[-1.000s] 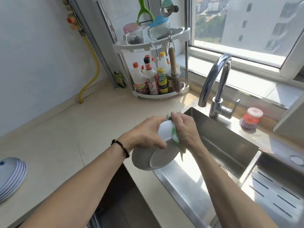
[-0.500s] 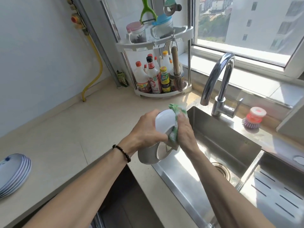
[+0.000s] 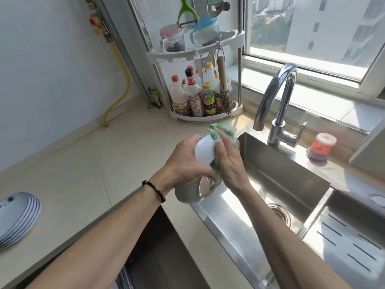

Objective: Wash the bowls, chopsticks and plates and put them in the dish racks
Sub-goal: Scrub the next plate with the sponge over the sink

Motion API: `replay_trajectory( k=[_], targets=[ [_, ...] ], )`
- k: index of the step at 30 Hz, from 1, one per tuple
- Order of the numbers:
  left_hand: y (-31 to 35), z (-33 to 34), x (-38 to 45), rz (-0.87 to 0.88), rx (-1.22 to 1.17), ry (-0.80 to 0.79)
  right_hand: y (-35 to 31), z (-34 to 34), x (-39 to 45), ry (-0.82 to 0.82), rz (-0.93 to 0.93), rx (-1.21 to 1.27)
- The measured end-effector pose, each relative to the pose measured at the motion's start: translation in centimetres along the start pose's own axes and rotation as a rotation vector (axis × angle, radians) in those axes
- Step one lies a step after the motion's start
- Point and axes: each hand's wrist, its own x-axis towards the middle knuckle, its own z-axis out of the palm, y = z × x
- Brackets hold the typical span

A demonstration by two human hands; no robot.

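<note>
My left hand (image 3: 183,163) grips a stack of white bowls (image 3: 187,193) tilted on its side over the left rim of the steel sink (image 3: 277,174). The upper bowl (image 3: 204,151) shows its white underside. My right hand (image 3: 229,163) holds a green and white cloth (image 3: 224,131) against that bowl, the cloth bunched above my fingers and trailing down into the lower bowl's mouth. A stack of several blue-patterned white plates (image 3: 18,217) lies on the counter at the far left.
A chrome tap (image 3: 275,101) arches over the sink, with a red-topped dish brush (image 3: 319,149) to its right. A corner shelf (image 3: 200,84) with bottles and jars stands behind. A slotted steel drain tray (image 3: 350,243) fills the right basin. The beige counter (image 3: 83,163) stretches left.
The bowls have risen and tilted more upright in my left hand. My right hand with the cloth has slid up along the upper bowl.
</note>
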Motion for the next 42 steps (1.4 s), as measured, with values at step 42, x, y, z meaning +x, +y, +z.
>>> replay_trajectory(
  k=[42],
  targets=[
    [0.9,1.4,1.0,0.022,0.094,-0.042,1.2,0.2,0.8,0.101,0.017,0.023]
  ],
)
